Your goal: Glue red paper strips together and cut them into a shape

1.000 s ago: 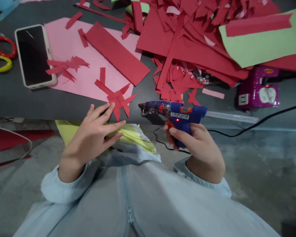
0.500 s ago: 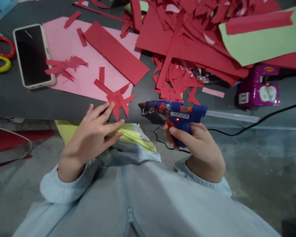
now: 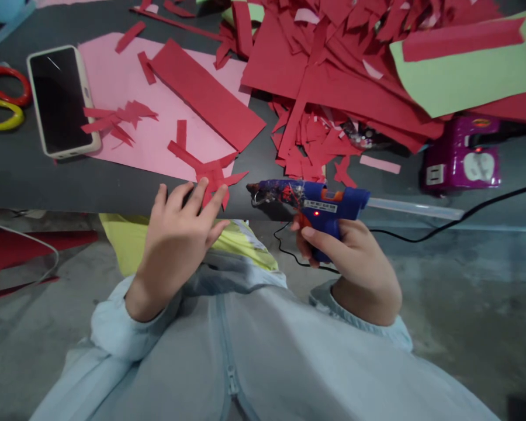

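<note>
My left hand (image 3: 179, 237) lies palm down at the table's front edge with its fingers apart. Its fingertips rest on a folded red paper piece with pointed ends (image 3: 213, 173), partly covering it. My right hand (image 3: 348, 254) grips the handle of a blue hot glue gun (image 3: 319, 202), whose red light is lit. The dark nozzle points left toward the folded piece, apart from it. A clear glue stick (image 3: 414, 207) juts from the gun's back end. Beneath the folded piece's upper part lies pink paper (image 3: 127, 76) with a wide red strip (image 3: 208, 93) on it.
A phone (image 3: 61, 99) and scissors with red and yellow handles (image 3: 4, 96) lie at left. Red paper scraps (image 3: 333, 64) heap up at the back, beside green paper (image 3: 469, 82). At right stands a purple power adapter (image 3: 460, 155); a black cable (image 3: 486, 202) runs nearby.
My left hand has shifted right, its fingers now further over the folded red piece. That piece has moved slightly right and turned a little. The glue gun is almost unmoved.
</note>
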Demonstrator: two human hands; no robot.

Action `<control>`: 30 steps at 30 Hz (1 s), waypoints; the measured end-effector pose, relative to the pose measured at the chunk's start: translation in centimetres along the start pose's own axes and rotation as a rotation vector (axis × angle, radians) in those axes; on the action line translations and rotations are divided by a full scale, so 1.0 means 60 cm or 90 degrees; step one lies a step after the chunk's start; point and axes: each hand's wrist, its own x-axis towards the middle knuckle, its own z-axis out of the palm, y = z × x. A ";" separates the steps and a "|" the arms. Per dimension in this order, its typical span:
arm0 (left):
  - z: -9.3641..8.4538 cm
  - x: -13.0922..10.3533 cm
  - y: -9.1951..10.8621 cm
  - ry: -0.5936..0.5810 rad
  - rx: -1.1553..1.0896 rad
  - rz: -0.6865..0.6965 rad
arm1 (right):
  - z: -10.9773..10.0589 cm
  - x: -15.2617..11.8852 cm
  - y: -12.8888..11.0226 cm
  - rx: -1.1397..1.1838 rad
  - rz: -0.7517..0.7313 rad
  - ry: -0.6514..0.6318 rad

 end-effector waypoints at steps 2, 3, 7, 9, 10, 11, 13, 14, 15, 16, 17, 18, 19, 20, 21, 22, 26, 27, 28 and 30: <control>0.005 0.000 0.012 0.004 0.015 -0.021 | 0.000 -0.001 0.001 0.008 -0.004 -0.007; 0.006 -0.001 0.016 -0.001 0.017 -0.022 | 0.000 -0.001 0.001 0.011 -0.005 -0.007; 0.001 -0.007 0.011 -0.039 0.004 0.030 | 0.000 -0.001 0.000 0.021 0.001 -0.001; -0.003 -0.008 0.005 -0.059 -0.005 0.061 | 0.000 -0.001 0.000 0.028 0.007 0.001; -0.005 -0.008 0.003 -0.064 -0.007 0.068 | 0.001 0.000 0.000 0.029 0.009 0.000; -0.005 -0.007 0.001 -0.062 -0.005 0.066 | 0.001 0.000 0.000 0.029 0.010 -0.001; -0.004 -0.006 -0.001 -0.039 0.006 0.048 | 0.001 0.001 0.000 0.026 0.008 -0.005; -0.003 -0.005 -0.002 -0.023 0.010 0.037 | 0.001 0.001 0.000 0.026 0.007 -0.003; -0.001 -0.005 -0.003 -0.009 0.012 0.029 | 0.000 0.001 0.001 0.027 0.007 -0.002; 0.002 -0.004 -0.005 0.001 0.010 0.024 | 0.000 0.000 0.003 0.028 0.008 0.001; 0.004 -0.004 -0.008 0.007 0.005 0.021 | -0.001 0.000 0.004 0.032 0.007 0.004; 0.006 -0.003 -0.012 0.012 -0.002 0.018 | -0.002 0.000 0.006 0.037 0.005 0.005; 0.007 -0.002 -0.015 0.017 -0.009 0.014 | -0.003 -0.001 0.009 0.044 0.002 0.004; 0.008 -0.001 -0.019 0.025 -0.015 0.007 | -0.003 -0.001 0.011 0.050 -0.001 -0.001; 0.008 0.000 -0.023 0.033 -0.017 -0.002 | -0.004 -0.001 0.014 0.056 -0.003 -0.006; 0.008 0.002 -0.026 0.038 -0.017 -0.011 | -0.005 -0.001 0.016 0.060 -0.004 -0.011; 0.006 0.005 -0.038 0.033 -0.005 -0.021 | -0.008 -0.001 0.022 0.077 -0.011 -0.016; 0.006 0.005 -0.041 0.028 -0.006 -0.019 | -0.008 -0.002 0.022 0.081 -0.014 -0.013; 0.006 0.005 -0.044 0.025 -0.009 -0.016 | -0.009 -0.002 0.022 0.084 -0.017 -0.010; 0.007 0.003 -0.049 0.017 -0.019 -0.010 | -0.010 -0.002 0.022 0.088 -0.020 -0.008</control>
